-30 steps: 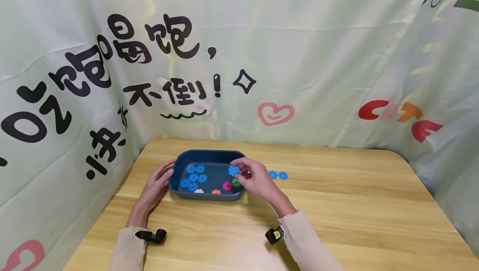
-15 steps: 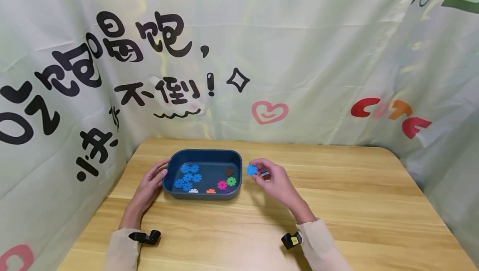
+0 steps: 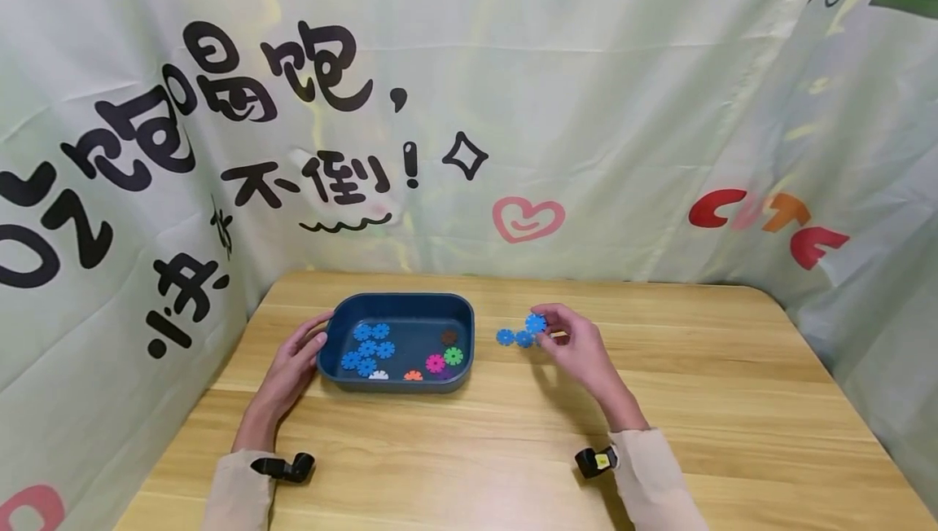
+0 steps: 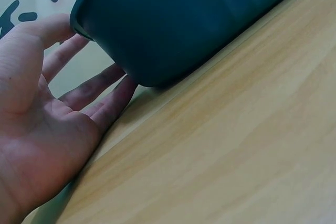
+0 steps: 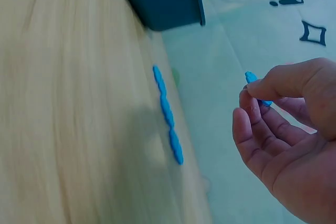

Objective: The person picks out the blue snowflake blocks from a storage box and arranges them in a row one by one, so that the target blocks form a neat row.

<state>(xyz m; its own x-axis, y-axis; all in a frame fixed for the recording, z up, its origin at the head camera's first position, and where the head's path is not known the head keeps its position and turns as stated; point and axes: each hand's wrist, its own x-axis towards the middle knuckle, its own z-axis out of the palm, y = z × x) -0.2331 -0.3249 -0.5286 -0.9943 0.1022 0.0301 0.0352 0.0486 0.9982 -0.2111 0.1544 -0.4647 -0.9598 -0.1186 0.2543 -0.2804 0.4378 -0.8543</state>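
In the head view my right hand (image 3: 582,348) pinches a blue snowflake disc (image 3: 536,323) between thumb and fingertips. It is held above a row of blue snowflake discs (image 3: 505,337) lying on the table. The right wrist view shows the held disc (image 5: 251,77) edge-on, with the row of discs (image 5: 167,111) apart from the hand. My left hand (image 3: 289,364) rests against the left end of a dark blue tray (image 3: 396,384). From the left wrist, its extended fingers (image 4: 97,90) touch the tray's outer wall (image 4: 157,35).
Inside the tray lie several blue discs (image 3: 368,348) at the left, with pink (image 3: 436,363), green (image 3: 453,356), brown (image 3: 449,337), orange (image 3: 414,375) and white (image 3: 379,375) ones elsewhere. The wooden table (image 3: 498,449) ends at a printed curtain (image 3: 623,148).
My right hand has carried the blue disc out of the tray and rightward to above the row on the table. My left hand stays at the tray's end; the view has shifted slightly.
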